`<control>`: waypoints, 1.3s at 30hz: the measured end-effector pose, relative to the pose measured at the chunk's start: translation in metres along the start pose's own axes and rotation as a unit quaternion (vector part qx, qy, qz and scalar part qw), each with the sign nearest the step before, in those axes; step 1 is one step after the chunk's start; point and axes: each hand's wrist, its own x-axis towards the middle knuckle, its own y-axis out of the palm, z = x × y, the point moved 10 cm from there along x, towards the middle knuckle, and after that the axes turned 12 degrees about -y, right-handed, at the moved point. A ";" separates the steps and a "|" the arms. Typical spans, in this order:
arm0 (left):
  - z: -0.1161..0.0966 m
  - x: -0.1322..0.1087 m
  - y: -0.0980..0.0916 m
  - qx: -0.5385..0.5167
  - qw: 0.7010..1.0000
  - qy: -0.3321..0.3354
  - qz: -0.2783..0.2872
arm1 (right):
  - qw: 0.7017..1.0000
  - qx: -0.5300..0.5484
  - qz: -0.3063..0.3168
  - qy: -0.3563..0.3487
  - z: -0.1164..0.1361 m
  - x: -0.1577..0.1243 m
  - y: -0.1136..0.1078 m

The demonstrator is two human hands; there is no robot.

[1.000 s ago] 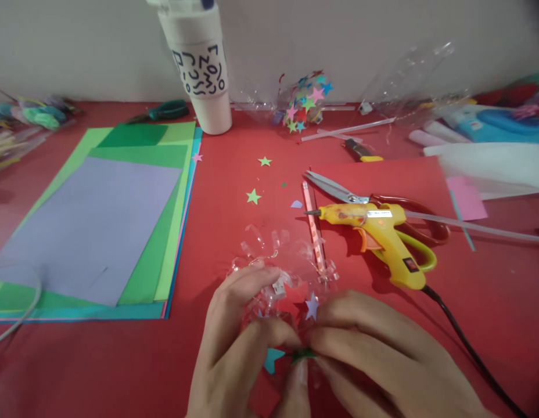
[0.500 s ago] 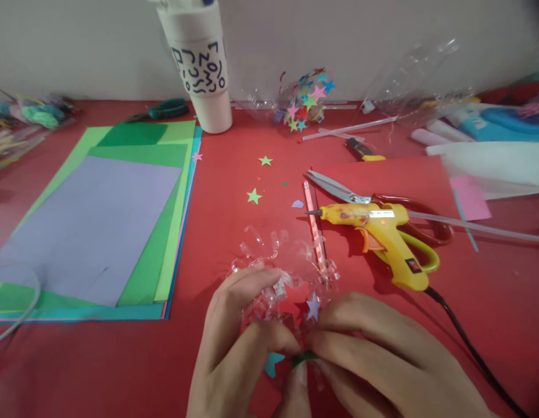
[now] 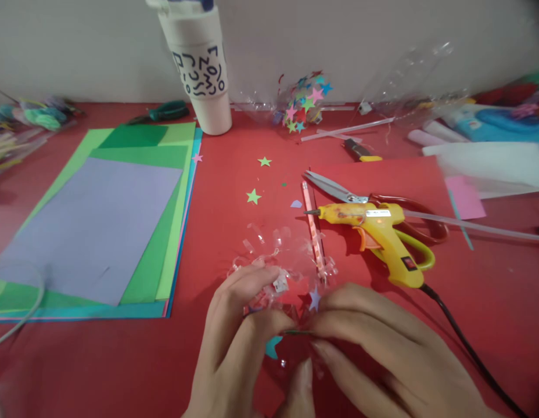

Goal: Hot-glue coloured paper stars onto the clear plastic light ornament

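Both my hands meet at the lower middle over a bundle of clear curled plastic strips [image 3: 291, 247]. My left hand [image 3: 239, 342] curves round the bundle's near left side, its index fingertip at a thin dark green paper piece [image 3: 298, 332] and its thumb lowered apart. My right hand [image 3: 378, 342] is closed, pinching that piece at its right end; the piece shows edge-on. A lilac paper star [image 3: 314, 299] sits among the strips by my right fingers. Under my left index finger shows a teal star [image 3: 273, 347]. My fingers hide much of the bundle.
Right of my hands lie a yellow glue gun [image 3: 369, 223] with its cord, scissors [image 3: 334, 184] and a patterned pink strip [image 3: 313, 229]. Coloured paper sheets [image 3: 90, 226] are stacked left. A white tumbler [image 3: 200, 69] and star-filled clear plastic [image 3: 306, 101] stand behind.
The dark green piece has risen a little and turned edge-on. My left thumb has come away from it, opening a gap below the index finger. My right hand has shifted slightly upward.
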 end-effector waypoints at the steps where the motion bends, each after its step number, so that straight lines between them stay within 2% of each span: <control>1: -0.001 0.000 0.000 0.003 1.000 0.007 -0.002 | 1.000 0.008 -0.009 0.005 -0.001 0.000 -0.001; 6: -0.005 -0.001 -0.001 0.027 0.999 0.027 0.001 | 0.999 -0.002 -0.028 0.015 -0.004 -0.002 -0.004; 10: -0.007 -0.001 -0.004 0.038 0.999 0.019 -0.015 | 0.999 -0.017 -0.016 0.026 -0.007 -0.002 -0.004; 13: -0.003 -0.002 -0.011 -0.014 0.999 -0.008 -0.039 | 0.999 -0.030 -0.018 0.005 -0.002 0.001 -0.008; 17: 0.005 -0.003 -0.012 -0.081 0.995 -0.042 -0.037 | 0.996 -0.079 -0.029 -0.007 0.002 -0.001 -0.016; 25: 0.004 -0.002 -0.016 -0.086 0.995 -0.039 -0.031 | 0.989 -0.138 -0.052 -0.027 0.003 -0.006 -0.029; 29: -0.003 0.001 -0.028 -0.097 0.994 -0.022 -0.040 | 0.987 -0.146 -0.052 -0.050 0.008 -0.005 -0.029; 33: -0.004 0.010 -0.043 -0.084 0.995 -0.030 -0.053 | 0.987 -0.136 -0.061 -0.056 0.010 -0.006 -0.031; 39: 0.001 0.029 -0.048 0.010 0.998 -0.060 -0.018 | 0.987 -0.124 -0.080 -0.069 0.009 -0.004 -0.035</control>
